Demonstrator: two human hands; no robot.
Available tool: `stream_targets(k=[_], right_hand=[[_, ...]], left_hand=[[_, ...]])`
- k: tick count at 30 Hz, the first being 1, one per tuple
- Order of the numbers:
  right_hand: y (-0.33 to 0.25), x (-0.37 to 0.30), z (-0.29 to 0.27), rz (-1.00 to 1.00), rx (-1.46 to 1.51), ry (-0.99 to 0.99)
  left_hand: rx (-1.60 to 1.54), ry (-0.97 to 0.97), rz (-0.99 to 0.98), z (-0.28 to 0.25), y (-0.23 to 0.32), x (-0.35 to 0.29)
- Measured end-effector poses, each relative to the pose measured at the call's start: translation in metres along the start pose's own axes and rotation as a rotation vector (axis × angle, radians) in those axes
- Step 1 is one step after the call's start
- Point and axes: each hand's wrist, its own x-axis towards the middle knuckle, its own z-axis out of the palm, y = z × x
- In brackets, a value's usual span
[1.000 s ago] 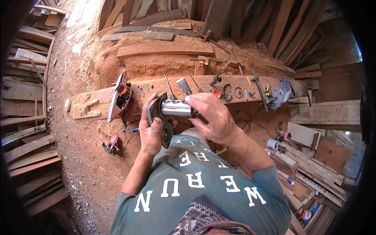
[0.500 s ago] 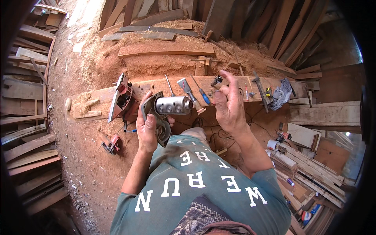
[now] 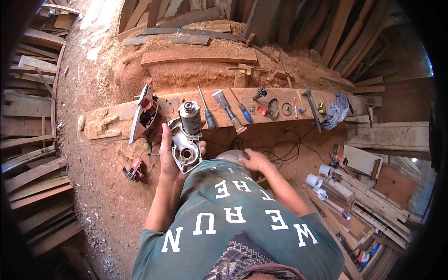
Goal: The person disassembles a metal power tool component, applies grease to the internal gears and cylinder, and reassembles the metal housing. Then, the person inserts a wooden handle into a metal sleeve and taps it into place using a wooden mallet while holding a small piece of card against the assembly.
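Observation:
My left hand (image 3: 169, 156) is closed around a silvery metal motor housing (image 3: 189, 122), its cylinder upright and a round bore showing in the flat gear case below. My right hand (image 3: 255, 161) lies on my knee with fingers stretched out and nothing in it. Just past the housing on the wooden plank bench are a dark-handled screwdriver (image 3: 211, 121), a broad chisel (image 3: 226, 107) and a blue-handled screwdriver (image 3: 245, 113). Farther right lie a black finned part (image 3: 260, 94), a small red piece (image 3: 262, 111), a black curved part (image 3: 273, 108) and a ring (image 3: 287, 109).
A red power tool body with a metal base plate (image 3: 143, 114) sits on the bench at left. At its right end are a clamp (image 3: 311, 108), a yellow tape measure (image 3: 322, 108) and a cloth (image 3: 337, 112). Cables (image 3: 289, 147) trail over the ground; stacked boards (image 3: 368, 191) stand at right.
My right hand has dropped from above the bench down to my knee. The motor housing has turned in my left hand, from lying sideways to cylinder up with the gear case facing me.

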Motion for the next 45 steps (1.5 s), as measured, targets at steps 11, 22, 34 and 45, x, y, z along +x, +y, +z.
stream_targets(k=[11,22,34,45], right_hand=[[0.029,-0.022,0.028,-0.058,0.132,-0.064],[-0.101,-0.042,-0.052,-0.588,0.761,0.135],[-0.153,-0.065,-0.097,-0.635,0.89,-0.071],[-0.151,-0.092,-0.101,-0.701,1.005,-0.007]], left_hand=[[-0.467,-0.21,-0.209,-0.018,-0.004,0.003],[-0.625,-0.237,-0.352,-0.027,-0.018,-0.015],[-0.553,-0.073,-0.496,-0.052,-0.042,-0.033],[-0.476,-0.171,-0.582,-0.064,-0.051,-0.038]])
